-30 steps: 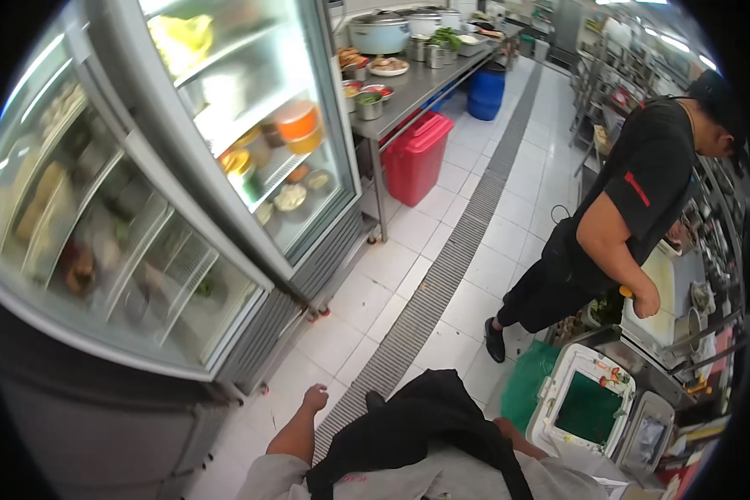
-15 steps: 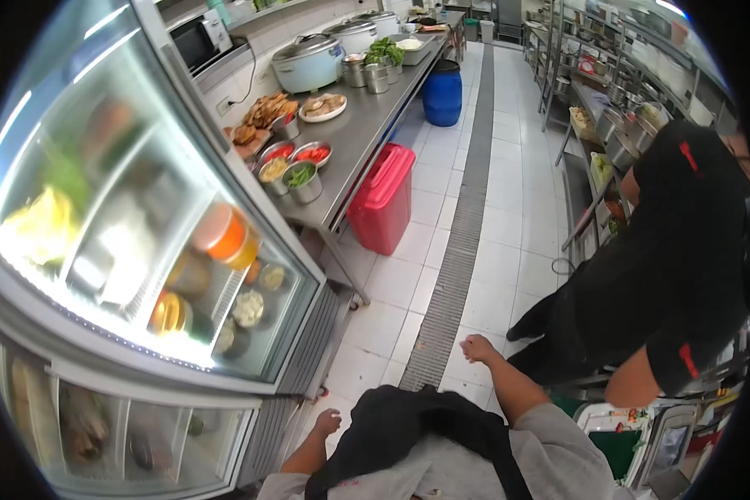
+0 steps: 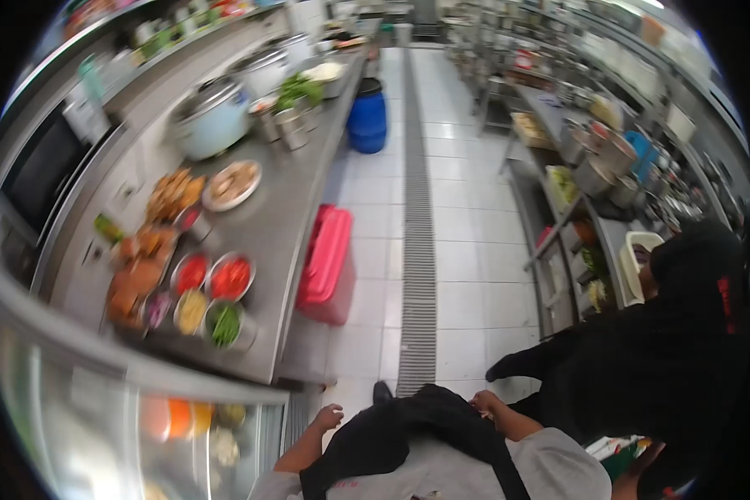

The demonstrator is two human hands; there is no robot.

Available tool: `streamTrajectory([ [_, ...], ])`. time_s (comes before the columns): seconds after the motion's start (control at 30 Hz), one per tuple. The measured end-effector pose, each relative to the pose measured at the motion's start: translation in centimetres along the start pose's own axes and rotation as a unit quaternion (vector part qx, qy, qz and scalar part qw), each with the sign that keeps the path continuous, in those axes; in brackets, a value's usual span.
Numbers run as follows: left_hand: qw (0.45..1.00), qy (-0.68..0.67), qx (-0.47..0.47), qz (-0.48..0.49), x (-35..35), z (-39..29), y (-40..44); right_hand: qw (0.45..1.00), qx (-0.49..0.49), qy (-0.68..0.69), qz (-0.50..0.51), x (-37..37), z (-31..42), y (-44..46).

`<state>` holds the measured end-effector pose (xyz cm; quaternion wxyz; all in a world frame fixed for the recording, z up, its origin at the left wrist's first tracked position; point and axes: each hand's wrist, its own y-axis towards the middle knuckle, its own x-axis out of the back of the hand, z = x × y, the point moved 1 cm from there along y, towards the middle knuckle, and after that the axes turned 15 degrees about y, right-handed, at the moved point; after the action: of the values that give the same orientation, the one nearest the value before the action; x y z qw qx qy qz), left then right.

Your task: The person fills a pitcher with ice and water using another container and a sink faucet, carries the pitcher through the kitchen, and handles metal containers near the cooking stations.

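Observation:
My left hand hangs at the left of my black apron, its fingers loosely curled; what it holds, if anything, is too small to tell. On the apron's right side is my right hand, partly hidden against the cloth. Neither hand touches the steel counter on the left. Bowls of red pieces, yellow shreds and cut greens stand at its near end, beside browned food and a white plate.
A glass-door fridge is at lower left. A red bin and a blue barrel stand along the counter. A floor drain runs down the aisle. At right, a person in black stands beside steel shelving.
The view has swung left and moved forward along the aisle, bringing the counter closer. The fridge has slid to the lower left. My right arm, stretched forward half a second ago, is back near the apron.

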<state>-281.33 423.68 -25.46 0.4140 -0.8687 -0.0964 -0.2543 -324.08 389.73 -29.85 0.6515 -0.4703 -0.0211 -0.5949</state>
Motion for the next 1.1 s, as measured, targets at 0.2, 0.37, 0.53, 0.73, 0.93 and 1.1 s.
streamTrajectory([
  [0.2,0.997,0.046,-0.058,0.026,10.8,-15.2,16.9,0.896,-0.28,0.311,-0.15,3.7,0.3,0.6],
  [0.37,0.997,0.01,-0.077,0.029,14.8,-24.4,27.3,0.941,-0.227,0.202,-0.148,6.5,-6.9,8.0],
  [0.53,0.936,0.27,-0.221,0.038,16.4,-20.7,38.2,0.991,-0.108,0.049,0.057,20.5,-14.3,13.1],
  [0.73,0.969,0.229,-0.078,0.051,21.0,-23.8,45.0,0.791,-0.291,0.48,-0.245,44.3,-17.6,17.2],
  [0.93,0.969,0.228,-0.077,0.054,24.7,-32.8,58.3,0.747,-0.263,0.538,-0.289,56.9,-23.1,26.1],
  [1.1,0.951,0.266,-0.145,0.065,31.8,-42.5,71.0,0.89,-0.194,0.367,-0.189,58.2,-29.6,32.0],
])
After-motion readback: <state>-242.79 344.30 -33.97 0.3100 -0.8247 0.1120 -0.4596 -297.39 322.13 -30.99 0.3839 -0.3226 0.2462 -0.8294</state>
